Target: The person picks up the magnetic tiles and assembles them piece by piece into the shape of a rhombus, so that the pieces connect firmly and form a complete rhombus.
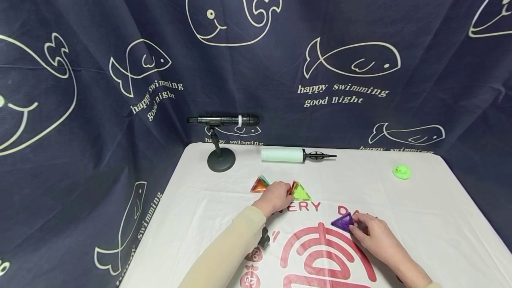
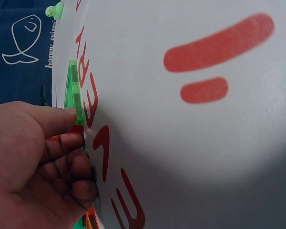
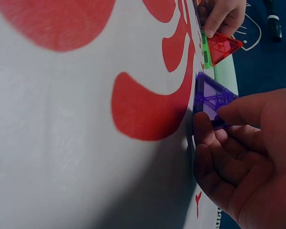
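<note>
My left hand (image 1: 275, 197) pinches at the corner of a light green triangular magnetic tile (image 1: 302, 192), its thumb tip against the edge. Right behind that one a red triangular tile (image 3: 224, 48) stands up at an angle, partly covered by the fingers in the head view. Just left of the hand are an orange triangular tile (image 1: 259, 185) and a teal tile (image 1: 264, 178) behind it. Between thumb and fingers my right hand (image 1: 374, 234) grips a purple triangular tile (image 1: 342, 222), held tilted close over the white tabletop.
At the back left stands a black microphone (image 1: 228, 120) on a round-based stand (image 1: 221, 160). A mint hand pump (image 1: 282, 154) lies along the far edge, and a green toy duck (image 1: 402, 171) sits at the back right. Dark fabric (image 1: 248, 74) hangs behind the white table (image 1: 188, 217).
</note>
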`<act>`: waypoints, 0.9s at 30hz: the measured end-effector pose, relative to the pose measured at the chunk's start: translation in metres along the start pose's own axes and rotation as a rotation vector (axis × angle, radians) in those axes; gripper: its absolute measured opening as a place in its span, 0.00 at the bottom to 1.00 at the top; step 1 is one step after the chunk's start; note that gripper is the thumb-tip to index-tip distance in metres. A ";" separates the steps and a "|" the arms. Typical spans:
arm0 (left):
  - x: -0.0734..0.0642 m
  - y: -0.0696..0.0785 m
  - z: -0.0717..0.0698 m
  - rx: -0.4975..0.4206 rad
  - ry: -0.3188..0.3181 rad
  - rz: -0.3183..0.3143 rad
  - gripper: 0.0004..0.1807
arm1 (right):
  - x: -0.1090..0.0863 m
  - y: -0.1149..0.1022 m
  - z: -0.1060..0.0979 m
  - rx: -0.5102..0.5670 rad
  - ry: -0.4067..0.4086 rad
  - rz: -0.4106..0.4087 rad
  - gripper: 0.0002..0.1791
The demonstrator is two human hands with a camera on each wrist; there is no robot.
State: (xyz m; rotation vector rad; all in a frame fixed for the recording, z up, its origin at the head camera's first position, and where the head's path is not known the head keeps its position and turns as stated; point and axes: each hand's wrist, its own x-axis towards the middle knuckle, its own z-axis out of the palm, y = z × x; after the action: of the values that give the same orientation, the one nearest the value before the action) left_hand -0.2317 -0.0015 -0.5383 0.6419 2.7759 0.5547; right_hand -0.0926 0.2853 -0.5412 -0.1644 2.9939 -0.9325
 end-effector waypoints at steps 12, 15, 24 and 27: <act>0.000 0.001 -0.002 0.009 -0.009 0.004 0.09 | 0.019 -0.020 0.006 -0.063 0.094 0.029 0.05; 0.000 0.000 -0.002 0.007 -0.010 0.007 0.09 | 0.026 -0.023 0.009 -0.063 0.112 0.030 0.06; 0.001 0.001 -0.002 0.015 -0.018 -0.005 0.09 | 0.047 -0.033 0.021 -0.059 0.184 -0.011 0.07; 0.001 0.000 -0.001 0.017 -0.018 -0.008 0.09 | 0.054 -0.038 0.025 -0.061 0.198 -0.022 0.08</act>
State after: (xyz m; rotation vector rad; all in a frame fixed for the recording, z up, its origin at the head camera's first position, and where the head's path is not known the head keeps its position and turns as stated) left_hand -0.2332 -0.0011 -0.5371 0.6362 2.7681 0.5221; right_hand -0.1413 0.2347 -0.5387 -0.1116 3.2099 -0.9108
